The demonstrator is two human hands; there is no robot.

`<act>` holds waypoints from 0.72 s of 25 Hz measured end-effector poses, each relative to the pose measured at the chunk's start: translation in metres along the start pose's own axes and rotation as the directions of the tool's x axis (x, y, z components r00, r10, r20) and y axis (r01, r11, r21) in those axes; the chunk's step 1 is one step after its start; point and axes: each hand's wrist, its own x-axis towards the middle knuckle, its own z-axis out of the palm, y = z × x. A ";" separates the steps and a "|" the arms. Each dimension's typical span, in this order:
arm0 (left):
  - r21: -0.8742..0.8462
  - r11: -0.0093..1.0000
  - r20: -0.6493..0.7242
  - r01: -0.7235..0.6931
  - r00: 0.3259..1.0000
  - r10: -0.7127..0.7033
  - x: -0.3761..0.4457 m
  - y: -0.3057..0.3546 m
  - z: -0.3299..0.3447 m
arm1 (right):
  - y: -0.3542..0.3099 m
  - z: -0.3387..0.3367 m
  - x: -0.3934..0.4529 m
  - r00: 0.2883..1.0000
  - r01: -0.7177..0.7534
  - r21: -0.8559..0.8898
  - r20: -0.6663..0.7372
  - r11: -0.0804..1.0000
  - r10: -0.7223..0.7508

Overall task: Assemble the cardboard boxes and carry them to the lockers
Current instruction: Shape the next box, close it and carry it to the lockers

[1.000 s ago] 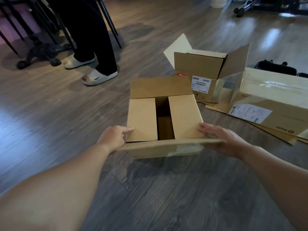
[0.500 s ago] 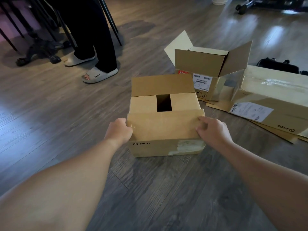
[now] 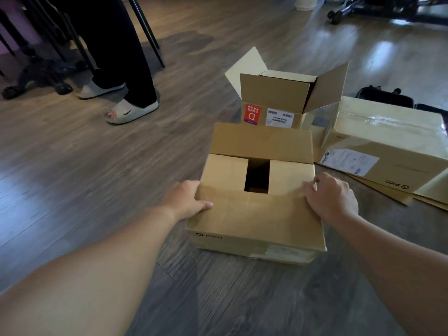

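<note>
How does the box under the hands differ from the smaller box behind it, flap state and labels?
Flaps: the near box has three flaps folded down, with only the far flap up; the small box has flaps standing open.
Labels: the near box shows a PICO print on its front; the small box carries a red sticker and a white barcode label.
Contact: the left hand and right hand press on the near box; nothing touches the small box.
Both are plain brown cardboard on the floor.

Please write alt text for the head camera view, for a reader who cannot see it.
Two bare hands, left hand and right hand, press the near flap of a cardboard box down on a wooden floor; its far flap stands open. More boxes lie behind.
</note>
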 end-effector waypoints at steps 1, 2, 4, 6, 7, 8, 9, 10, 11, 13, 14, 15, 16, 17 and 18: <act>-0.004 1.000 0.016 -0.014 1.000 0.014 0.000 0.005 0.004 | 0.003 -0.001 0.005 0.998 -0.045 0.027 0.038 0.999 0.044; -0.013 1.000 0.031 -0.025 0.999 0.026 0.001 0.010 0.008 | 0.005 -0.003 0.010 0.992 -0.097 0.066 0.084 0.993 0.091; -0.029 0.999 0.040 -0.042 0.998 0.043 0.004 0.017 0.016 | 0.009 -0.008 0.018 0.973 -0.206 0.234 0.154 0.950 0.173; -0.050 0.998 0.049 -0.049 0.998 0.051 0.006 0.020 0.021 | 0.010 -0.017 0.021 0.954 -0.288 0.411 0.197 0.865 0.224; -0.066 0.997 0.053 -0.049 0.997 0.053 0.007 0.022 0.024 | 0.011 -0.021 0.024 0.948 -0.317 0.492 0.201 0.811 0.248; -0.072 0.997 0.056 -0.039 0.997 0.043 0.007 0.023 0.026 | 0.012 -0.023 0.028 0.942 -0.335 0.568 0.198 0.752 0.270; -0.070 0.997 0.054 -0.030 0.998 0.034 0.008 0.024 0.027 | 0.013 -0.025 0.031 0.934 -0.354 0.619 0.201 0.701 0.294; -0.060 0.998 0.054 -0.017 0.998 0.020 0.009 0.026 0.027 | 0.016 -0.026 0.035 0.928 -0.368 0.648 0.209 0.667 0.309; -0.059 0.998 0.055 -0.010 0.998 0.013 0.011 0.028 0.028 | 0.019 -0.025 0.037 0.927 -0.369 0.669 0.213 0.645 0.309; -0.070 0.998 0.078 -0.008 0.997 0.014 0.012 0.032 0.027 | 0.023 -0.024 0.035 0.930 -0.359 0.698 0.215 0.620 0.298; -0.074 0.997 0.089 -0.007 0.996 0.013 0.011 0.034 0.027 | 0.024 -0.026 0.030 0.935 -0.345 0.714 0.207 0.609 0.287; -0.076 0.997 0.097 -0.008 0.995 0.015 0.011 0.036 0.027 | 0.025 -0.029 0.024 0.944 -0.322 0.729 0.199 0.604 0.263; -0.084 0.996 0.103 -0.003 0.995 0.011 0.010 0.037 0.027 | 0.027 -0.031 0.020 0.960 -0.275 0.741 0.175 0.613 0.220; -0.092 0.996 0.101 0.007 0.995 0.002 0.010 0.039 0.027 | 0.029 -0.032 0.016 0.975 -0.218 0.740 0.141 0.636 0.171; -0.093 0.995 0.085 0.024 0.996 -0.017 0.010 0.040 0.029 | 0.031 -0.032 0.011 0.987 -0.156 0.751 0.104 0.642 0.119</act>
